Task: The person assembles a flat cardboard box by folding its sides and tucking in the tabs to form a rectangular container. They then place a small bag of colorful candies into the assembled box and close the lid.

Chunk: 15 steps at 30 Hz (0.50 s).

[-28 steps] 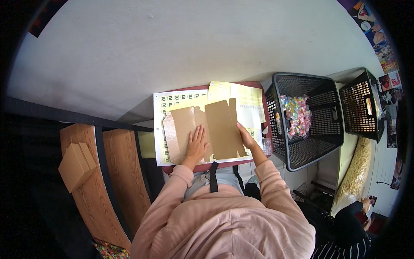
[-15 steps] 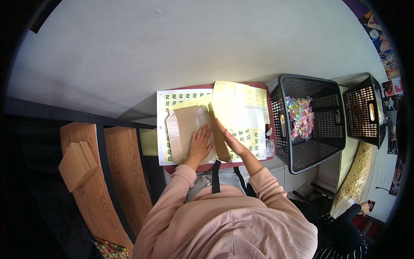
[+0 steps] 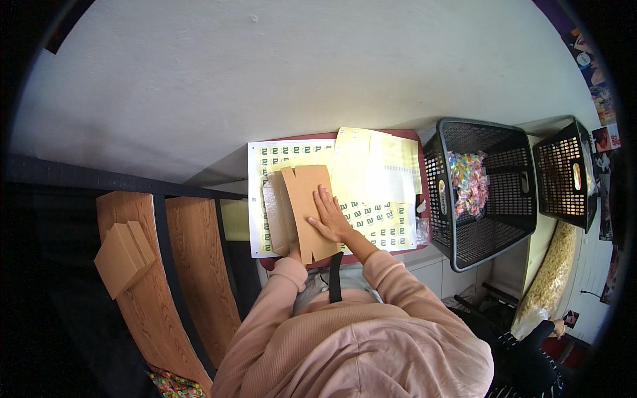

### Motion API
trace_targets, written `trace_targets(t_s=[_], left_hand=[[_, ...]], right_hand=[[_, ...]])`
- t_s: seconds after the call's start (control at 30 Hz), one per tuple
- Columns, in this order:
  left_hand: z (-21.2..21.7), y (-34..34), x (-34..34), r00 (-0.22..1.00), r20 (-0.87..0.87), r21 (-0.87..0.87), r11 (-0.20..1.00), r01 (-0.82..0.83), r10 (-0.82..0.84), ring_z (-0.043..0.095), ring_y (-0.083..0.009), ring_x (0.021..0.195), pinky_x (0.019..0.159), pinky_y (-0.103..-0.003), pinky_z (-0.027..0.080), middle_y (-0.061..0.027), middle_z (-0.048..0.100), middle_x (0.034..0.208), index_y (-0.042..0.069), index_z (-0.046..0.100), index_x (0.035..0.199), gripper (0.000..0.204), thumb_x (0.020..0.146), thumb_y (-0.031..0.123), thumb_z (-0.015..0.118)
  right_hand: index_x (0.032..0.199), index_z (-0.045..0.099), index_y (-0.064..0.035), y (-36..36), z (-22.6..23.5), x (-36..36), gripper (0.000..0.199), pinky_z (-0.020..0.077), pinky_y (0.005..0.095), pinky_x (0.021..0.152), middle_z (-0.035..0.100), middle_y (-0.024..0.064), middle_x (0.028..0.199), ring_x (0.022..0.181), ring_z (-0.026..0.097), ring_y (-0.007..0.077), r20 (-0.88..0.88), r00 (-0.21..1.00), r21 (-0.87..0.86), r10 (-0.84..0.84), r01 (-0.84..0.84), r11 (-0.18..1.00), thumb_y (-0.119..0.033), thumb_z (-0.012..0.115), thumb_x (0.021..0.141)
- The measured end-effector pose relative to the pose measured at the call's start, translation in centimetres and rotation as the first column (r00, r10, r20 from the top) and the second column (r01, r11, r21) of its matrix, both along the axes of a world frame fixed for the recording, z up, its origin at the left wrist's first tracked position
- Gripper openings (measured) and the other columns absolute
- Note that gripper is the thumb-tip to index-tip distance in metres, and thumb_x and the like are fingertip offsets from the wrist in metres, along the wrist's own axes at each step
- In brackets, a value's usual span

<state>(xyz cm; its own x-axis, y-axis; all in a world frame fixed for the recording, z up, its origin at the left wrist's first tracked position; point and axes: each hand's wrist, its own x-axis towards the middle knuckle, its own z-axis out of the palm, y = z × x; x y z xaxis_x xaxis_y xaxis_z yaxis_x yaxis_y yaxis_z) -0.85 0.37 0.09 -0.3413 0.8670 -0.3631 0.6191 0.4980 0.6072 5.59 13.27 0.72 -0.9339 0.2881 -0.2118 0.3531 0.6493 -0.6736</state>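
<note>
A brown cardboard piece (image 3: 306, 199), partly folded over, lies on printed sticker sheets on the small red table (image 3: 424, 247). My right hand (image 3: 330, 219) rests on its raised brown panel, fingers stretched out and thumb apart. At the near edge, my left hand (image 3: 294, 253) is mostly covered by the same panel; its fingers do not show. To the left of that panel, part of the cardboard's paler, shiny inner side is visible.
Yellowish sheets (image 3: 371, 156) cover the table's far right. Beside it stands a black basket (image 3: 488, 232) holding colourful wrapped pieces (image 3: 469, 184). Left are wood-look shelves (image 3: 199, 265) with a folded cardboard box (image 3: 123, 259). Another person's hand (image 3: 559, 328) shows at lower right.
The cardboard's right panel has swung over to the left, covering my left hand. My right hand has moved left from its edge to lie flat on it.
</note>
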Motion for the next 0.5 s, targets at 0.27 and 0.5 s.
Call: trace_targets(t_s=[0.27, 0.5], left_hand=[[-5.6, -0.7, -5.0, 0.506, 0.763, -0.005, 0.787, -0.616, 0.401, 0.036, -0.025, 0.115, 0.098, -0.036, 0.027, -0.0129, 0.037, 0.127, 0.005, 0.034, 0.126, 0.041, 0.091, 0.025, 0.037], [-1.3, 0.8, -4.7, 0.675, 0.42, 0.548, 0.423, -0.722, 0.607, 0.042, -0.0277, 0.111, 0.095, -0.037, 0.031, -0.016, 0.044, 0.118, -0.001, 0.042, 0.118, 0.037, 0.088, 0.022, 0.04]], right_hand=[[0.135, 0.01, 0.0031, -0.8, -0.4, -0.4, 0.076, 0.0058, 0.0481, 0.104, 0.003, 0.0216, 0.141, 0.131, 0.004, 0.034, -0.041, 0.999, 0.072, -0.028, 0.031, 0.997, -0.05, 0.034, 0.086], [0.133, 0.015, 0.0049, -1.3, -1.1, -0.2, 0.074, 0.0087, 0.0478, 0.104, 0.009, 0.0215, 0.141, 0.131, 0.008, 0.0329, -0.098, 0.995, 0.219, -0.026, 0.047, 0.975, -0.048, 0.036, 0.086]])
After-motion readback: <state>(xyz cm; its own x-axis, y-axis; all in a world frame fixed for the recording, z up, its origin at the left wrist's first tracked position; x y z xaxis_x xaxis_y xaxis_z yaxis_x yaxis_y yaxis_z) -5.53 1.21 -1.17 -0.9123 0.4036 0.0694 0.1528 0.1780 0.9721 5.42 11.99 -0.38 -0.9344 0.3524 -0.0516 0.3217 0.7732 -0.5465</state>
